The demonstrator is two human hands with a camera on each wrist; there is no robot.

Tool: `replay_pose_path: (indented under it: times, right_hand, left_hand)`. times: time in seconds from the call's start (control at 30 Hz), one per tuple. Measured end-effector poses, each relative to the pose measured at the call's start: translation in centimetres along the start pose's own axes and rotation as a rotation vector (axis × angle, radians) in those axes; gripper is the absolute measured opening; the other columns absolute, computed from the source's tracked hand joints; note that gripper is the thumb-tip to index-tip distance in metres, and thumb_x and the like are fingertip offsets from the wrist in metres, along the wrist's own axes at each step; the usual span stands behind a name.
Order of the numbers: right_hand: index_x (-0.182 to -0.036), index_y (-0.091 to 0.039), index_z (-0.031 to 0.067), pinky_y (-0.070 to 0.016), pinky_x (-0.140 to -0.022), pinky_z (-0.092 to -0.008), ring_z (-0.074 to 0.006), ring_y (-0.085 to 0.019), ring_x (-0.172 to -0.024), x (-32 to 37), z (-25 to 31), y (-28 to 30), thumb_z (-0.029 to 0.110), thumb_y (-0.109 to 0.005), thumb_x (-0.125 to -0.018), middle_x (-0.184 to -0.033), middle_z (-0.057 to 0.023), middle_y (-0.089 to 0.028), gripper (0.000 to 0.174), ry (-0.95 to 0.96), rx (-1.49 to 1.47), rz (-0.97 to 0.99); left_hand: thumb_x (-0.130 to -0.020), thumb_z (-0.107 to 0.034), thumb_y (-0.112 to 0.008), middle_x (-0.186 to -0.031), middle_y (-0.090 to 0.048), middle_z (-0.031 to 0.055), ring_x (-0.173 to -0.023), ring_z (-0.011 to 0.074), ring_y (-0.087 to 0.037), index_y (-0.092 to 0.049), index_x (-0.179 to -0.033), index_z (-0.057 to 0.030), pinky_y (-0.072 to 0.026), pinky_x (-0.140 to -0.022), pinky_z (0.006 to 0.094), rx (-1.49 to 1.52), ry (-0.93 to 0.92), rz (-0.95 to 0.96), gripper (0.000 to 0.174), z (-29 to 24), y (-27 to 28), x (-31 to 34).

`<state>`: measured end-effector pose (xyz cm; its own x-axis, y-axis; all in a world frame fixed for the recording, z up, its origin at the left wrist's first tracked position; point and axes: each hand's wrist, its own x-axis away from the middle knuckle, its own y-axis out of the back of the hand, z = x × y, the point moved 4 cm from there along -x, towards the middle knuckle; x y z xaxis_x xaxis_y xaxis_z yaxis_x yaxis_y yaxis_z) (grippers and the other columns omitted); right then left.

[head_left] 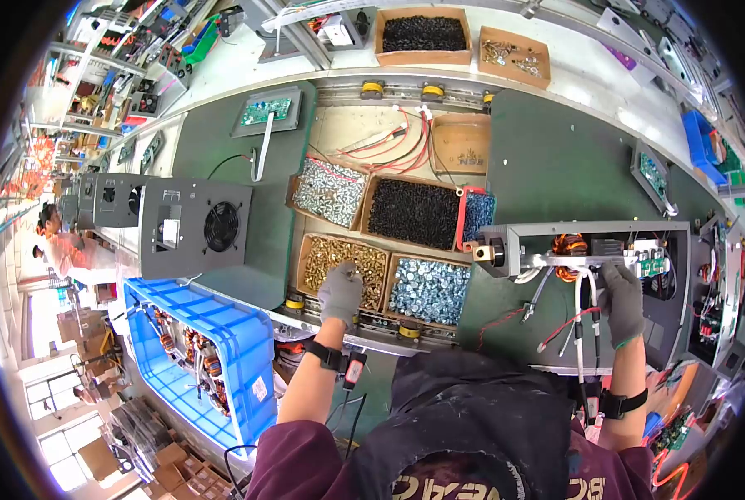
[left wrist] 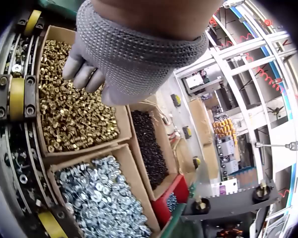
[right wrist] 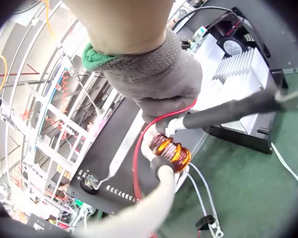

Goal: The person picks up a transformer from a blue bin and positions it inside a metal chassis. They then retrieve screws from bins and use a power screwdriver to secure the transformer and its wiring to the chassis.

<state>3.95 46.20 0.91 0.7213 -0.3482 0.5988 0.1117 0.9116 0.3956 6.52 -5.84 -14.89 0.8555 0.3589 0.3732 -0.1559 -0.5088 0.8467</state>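
In the head view my gloved left hand (head_left: 341,293) is over a cardboard box of small brass-coloured fasteners (head_left: 312,271). Its fingers (left wrist: 82,75) bend down toward the pile in the left wrist view; I cannot tell whether they pinch a piece. On the right, my gloved right hand (head_left: 622,304) reaches into an open grey metal chassis (head_left: 512,242). Its fingertips are partly hidden behind thick white cables (right wrist: 164,191) with black sleeves, close to an orange-wound copper coil (right wrist: 173,152). A thin red wire (right wrist: 137,163) crosses in front of that hand.
Boxes of silver screws (head_left: 331,192), black screws (head_left: 412,212) and bluish zinc fasteners (head_left: 429,289) adjoin the brass ones. A grey fan housing (head_left: 193,225) stands left, above a blue crate (head_left: 264,350) of coils. A circuit board (head_left: 266,111) lies at the back.
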Motion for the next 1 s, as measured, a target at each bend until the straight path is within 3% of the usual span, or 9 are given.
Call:
replay_pose_path:
  times: [0.23,0.37,0.43,0.5,0.63,0.7,0.8,0.9,1.0]
  right_hand:
    - [-0.087,-0.060,0.0037,-0.0344,-0.041,-0.0208,-0.0048,-0.046,-0.046,6.9,-4.3,3.5,0.028,-0.056,-0.094,-0.069,-0.0021,-0.061,0.026,0.138,-0.116,-0.206]
    - [-0.097,-0.059,0.0021,-0.0382,-0.044,-0.0224,-0.0073,-0.048,-0.049,12.1,-6.9,5.6,0.023,-0.056,-0.093,-0.077,-0.0042,-0.062,0.022,0.145,-0.193,-0.366]
    - [-0.098,-0.058,0.0019,-0.0406,-0.045,-0.0230,-0.0093,-0.052,-0.051,14.4,-10.6,7.0,0.022,-0.055,-0.094,-0.078,-0.0054,-0.063,0.021,0.077,-0.389,-0.364]
    - [-0.098,-0.058,0.0025,-0.0419,-0.045,-0.0235,-0.0112,-0.054,-0.052,16.2,-14.4,8.6,0.022,-0.054,-0.094,-0.078,-0.0067,-0.063,0.020,-0.051,-0.459,-0.383]
    - [-0.097,-0.060,0.0071,-0.0446,-0.048,-0.0288,-0.0144,-0.055,-0.055,17.2,-29.4,13.3,0.032,-0.056,-0.092,-0.076,-0.0091,-0.063,0.026,-0.433,-0.639,-0.573]
    - [-0.099,-0.059,0.0107,-0.0448,-0.047,-0.0321,-0.0185,-0.055,-0.057,16.4,-45.3,16.3,0.040,-0.058,-0.090,-0.075,-0.0091,-0.061,0.030,-0.538,-1.165,-0.708]
    - [-0.104,-0.056,0.0115,-0.0434,-0.044,-0.0378,-0.0246,-0.053,-0.047,14.4,-49.7,20.5,0.049,-0.062,-0.085,-0.071,-0.0113,-0.060,0.042,-0.644,-0.869,-0.949]
    - [-0.127,-0.054,-0.0038,-0.0518,-0.080,-0.0432,-0.0295,-0.066,-0.101,12.0,-51.5,24.7,0.060,-0.058,-0.077,-0.112,-0.0207,-0.066,0.082,-0.940,0.191,-0.878]
    - [-0.128,-0.054,-0.0017,-0.0474,-0.092,-0.0421,-0.0323,-0.061,-0.111,10.4,-49.3,26.3,0.051,-0.059,-0.079,-0.119,-0.0258,-0.062,0.072,-0.907,0.178,-0.805]
  left_hand:
    - [-0.089,-0.022,-0.059,-0.090,-0.065,0.0083,-0.080,0.0298,-0.063,-0.067,-0.098,-0.0132,-0.0499,-0.070,0.0379,0.072,-0.398,-0.143,0.015,-9.5,0.5,-1.4]
    - [-0.088,-0.027,-0.058,-0.091,-0.065,0.0148,-0.086,0.0384,-0.062,-0.065,-0.098,-0.0122,-0.0496,-0.073,0.0466,0.005,-0.645,0.139,0.019,-16.7,-4.9,-0.6]
    - [-0.093,-0.042,-0.047,-0.107,-0.066,0.0180,-0.098,0.0371,-0.063,-0.062,-0.116,-0.0165,-0.0502,-0.083,0.0463,-0.387,-0.540,0.609,0.038,-20.6,-6.0,1.9]
    - [-0.093,-0.047,-0.045,-0.105,-0.065,0.0239,-0.098,0.0415,-0.062,-0.061,-0.119,-0.0147,-0.0488,-0.085,0.0489,-0.236,-0.679,0.544,0.044,-19.3,-9.3,2.5]
    - [-0.088,-0.025,-0.059,-0.093,-0.067,0.0217,-0.093,0.0401,-0.064,-0.064,-0.106,-0.0033,-0.0497,-0.085,0.0459,-0.123,-0.292,0.642,0.028,-22.0,-8.5,5.3]
    - [-0.087,-0.023,-0.060,-0.092,-0.068,0.0208,-0.092,0.0396,-0.064,-0.065,-0.105,-0.0032,-0.0502,-0.083,0.0452,-0.093,-0.365,0.615,0.027,-17.7,-13.7,1.9]
    - [-0.083,-0.021,-0.063,-0.093,-0.068,0.0197,-0.089,0.0398,-0.064,-0.065,-0.105,-0.0043,-0.0501,-0.082,0.0455,-0.047,-0.107,0.660,0.027,-20.7,-10.8,4.4]
    - [-0.080,-0.022,-0.064,-0.104,-0.064,0.0235,-0.095,0.0414,-0.062,-0.065,-0.106,-0.0044,-0.0491,-0.082,0.0472,-0.059,-0.475,0.473,0.031,-18.0,-14.1,2.3]
    - [-0.082,-0.024,-0.061,-0.100,-0.065,0.0243,-0.092,0.0410,-0.064,-0.064,-0.106,-0.0026,-0.0496,-0.081,0.0466,-0.051,-0.367,0.478,0.033,-19.1,-14.7,3.9]
